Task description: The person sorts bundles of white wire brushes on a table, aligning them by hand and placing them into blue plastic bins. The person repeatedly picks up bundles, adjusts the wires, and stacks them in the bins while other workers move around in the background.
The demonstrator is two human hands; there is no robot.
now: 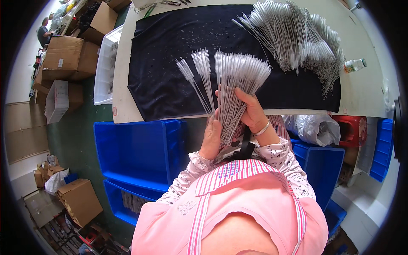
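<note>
Both my hands are closed around a fanned bundle of straw brushes (238, 70) with white bristle heads and thin wire stems. My right hand (253, 111) wraps the thick right-hand part of the bundle, its thumb lying across the stems. Lower down at the left, my left hand (211, 138) grips the stems near their looped ends. A few brushes (201, 61) stand apart from the rest on the left side of the fan. Beyond, a large heap of the same brushes (293, 38) lies at the right on a black cloth (170, 59).
The cloth covers a pale table (122, 91); a small jar (355, 65) stands at its right. Blue bins (131, 148) flank me, another blue bin (318, 170) at right. A white tub (106, 63), cardboard boxes (63, 53) and a distant person (43, 33) are at left.
</note>
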